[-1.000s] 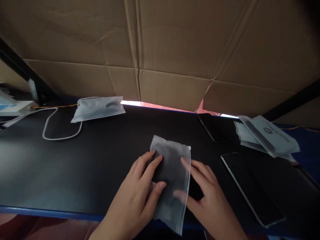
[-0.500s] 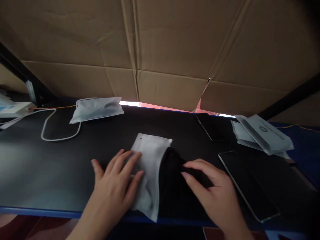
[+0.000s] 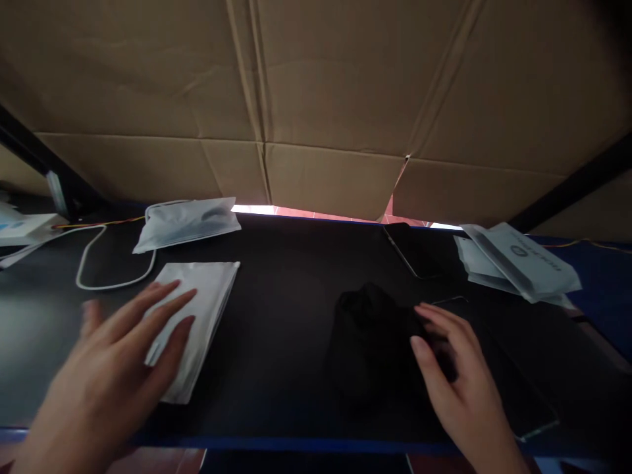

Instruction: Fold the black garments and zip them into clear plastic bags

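A frosted zip bag [image 3: 207, 289] lies flat on the black tabletop, left of the middle. My left hand [image 3: 133, 349] rests over it with its fingers spread. Right of the middle lies a bunched piece of black cloth [image 3: 368, 342]; what kind of article it is I cannot make out. My right hand [image 3: 457, 362] pinches the right end of this cloth between thumb and fingers. Partly behind that hand is a dark phone-like slab [image 3: 513, 368] with a clear edge.
At the back left lies another frosted bag [image 3: 190, 224], beside a white cable [image 3: 81, 263]. A second dark phone-like slab [image 3: 412, 250] is at the back right. Several printed frosted bags [image 3: 528, 263] are stacked at the right. Cardboard [image 3: 326, 99] walls off the far side.
The black cloth has come out of the frosted bag and moved right with my right hand. My left hand has slid the bag to the left.
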Demonstrator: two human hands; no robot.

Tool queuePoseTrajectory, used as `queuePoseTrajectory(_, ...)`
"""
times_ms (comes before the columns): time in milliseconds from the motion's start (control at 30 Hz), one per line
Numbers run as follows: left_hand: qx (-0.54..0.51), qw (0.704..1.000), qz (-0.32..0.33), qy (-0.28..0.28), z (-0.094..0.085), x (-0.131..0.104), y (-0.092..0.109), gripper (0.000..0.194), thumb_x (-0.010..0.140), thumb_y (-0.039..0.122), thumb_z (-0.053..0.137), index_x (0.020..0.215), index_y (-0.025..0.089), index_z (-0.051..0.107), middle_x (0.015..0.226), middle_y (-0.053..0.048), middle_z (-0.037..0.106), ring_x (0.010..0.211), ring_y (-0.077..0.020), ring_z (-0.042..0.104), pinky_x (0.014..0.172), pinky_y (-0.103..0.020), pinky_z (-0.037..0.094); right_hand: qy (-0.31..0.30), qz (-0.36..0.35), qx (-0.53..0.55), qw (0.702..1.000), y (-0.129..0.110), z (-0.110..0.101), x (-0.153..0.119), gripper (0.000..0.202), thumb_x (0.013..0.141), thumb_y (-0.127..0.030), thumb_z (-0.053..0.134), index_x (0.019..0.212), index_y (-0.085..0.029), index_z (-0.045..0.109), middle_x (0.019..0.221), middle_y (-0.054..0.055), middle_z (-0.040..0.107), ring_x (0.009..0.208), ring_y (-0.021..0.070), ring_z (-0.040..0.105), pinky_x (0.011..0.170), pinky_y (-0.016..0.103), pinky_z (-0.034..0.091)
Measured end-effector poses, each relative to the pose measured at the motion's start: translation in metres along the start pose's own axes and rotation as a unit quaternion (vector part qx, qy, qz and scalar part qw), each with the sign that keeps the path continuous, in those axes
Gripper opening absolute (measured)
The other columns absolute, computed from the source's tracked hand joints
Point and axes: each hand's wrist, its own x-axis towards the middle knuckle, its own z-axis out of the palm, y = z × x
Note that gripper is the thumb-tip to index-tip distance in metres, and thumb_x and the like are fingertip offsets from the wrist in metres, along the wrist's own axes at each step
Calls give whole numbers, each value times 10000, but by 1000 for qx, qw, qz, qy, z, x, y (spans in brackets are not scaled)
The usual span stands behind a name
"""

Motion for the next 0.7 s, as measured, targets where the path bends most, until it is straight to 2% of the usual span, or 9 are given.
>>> queuePoseTrajectory(33, -24, 999, 39, 25, 1, 2, 24, 392, 1115, 344, 524, 1498, 382, 598, 1611, 23, 610, 1462, -354, 625, 1326, -732, 296, 33, -9, 17, 999, -3, -1, -1, 385, 1102, -432, 577, 1471, -333, 629, 1529, 108, 634, 1350, 328, 664, 979, 484, 630)
queuePoseTrajectory(100, -91, 986, 141, 17, 5, 5, 74, 388, 1086, 310, 582, 1464, 382, 626, 1584, 38, 650, 1424, -278, 673, 1285, -548, 483, 57, -45, 19, 997, -6, -1, -3, 441, 1131, -363, 507, 1570, -349, 553, 1650, 98, 550, 1484, 340, 572, 1114, 556, 566)
queuePoseTrajectory(167, -152, 968, 199, -28, 12, 8, 121, 416, 1086, 212, 555, 1479, 333, 622, 1558, 27, 688, 1455, -211, 650, 1268, -432, 517, 3, -96, -29, 995, -5, 2, -6, 518, 1144, -308, 461, 1657, -381, 460, 1746, 64, 461, 1604, 352, 446, 1232, 637, 461)
queuePoseTrajectory(233, -186, 948, 252, -63, 25, 9, 158, 436, 1093, 223, 554, 1526, 250, 599, 1590, -23, 670, 1510, -222, 598, 1262, -437, 522, -78, -132, -85, 985, 0, 9, -10, 599, 1154, -292, 437, 1732, -405, 326, 1785, 43, 418, 1659, 357, 362, 1264, 693, 410)
queuePoseTrajectory(300, -181, 936, 279, -115, 42, 7, 182, 526, 1096, 349, 603, 1588, 168, 551, 1644, -94, 603, 1543, -284, 557, 1238, -500, 541, -125, -138, -116, 976, 5, 15, -14, 650, 1164, -310, 429, 1771, -390, 214, 1789, 50, 416, 1675, 358, 330, 1260, 717, 414)
queuePoseTrajectory(433, -143, 941, 264, -157, 70, -1, 194, 668, 1071, 553, 633, 1540, 78, 602, 1603, -181, 613, 1486, -365, 609, 1191, -589, 568, -137, -109, -124, 977, 10, 20, -16, 638, 1178, -328, 406, 1779, -362, 198, 1789, 53, 414, 1669, 330, 351, 1288, 702, 400)
queuePoseTrajectory(533, -136, 947, 252, -143, 71, -3, 190, 716, 1014, 621, 690, 1462, 63, 662, 1564, -210, 650, 1474, -411, 616, 1192, -652, 549, -124, -84, -106, 983, 9, 16, -14, 613, 1178, -335, 412, 1766, -382, 247, 1793, 41, 406, 1659, 324, 375, 1271, 679, 443)
queuePoseTrajectory(633, -144, 953, 248, -95, 61, 3, 197, 604, 982, 509, 756, 1402, 81, 682, 1477, -212, 723, 1412, -437, 653, 1146, -689, 564, -117, -82, -77, 987, 9, 13, -13, 598, 1175, -332, 417, 1752, -408, 280, 1777, 22, 437, 1653, 316, 391, 1267, 680, 450)
queuePoseTrajectory(700, -138, 960, 226, -93, 58, 7, 209, 464, 955, 437, 779, 1297, 132, 708, 1298, -174, 784, 1209, -412, 732, 998, -663, 635, -118, -81, -61, 988, 10, 12, -13, 589, 1176, -308, 398, 1743, -426, 294, 1766, 6, 455, 1649, 302, 399, 1281, 682, 433)
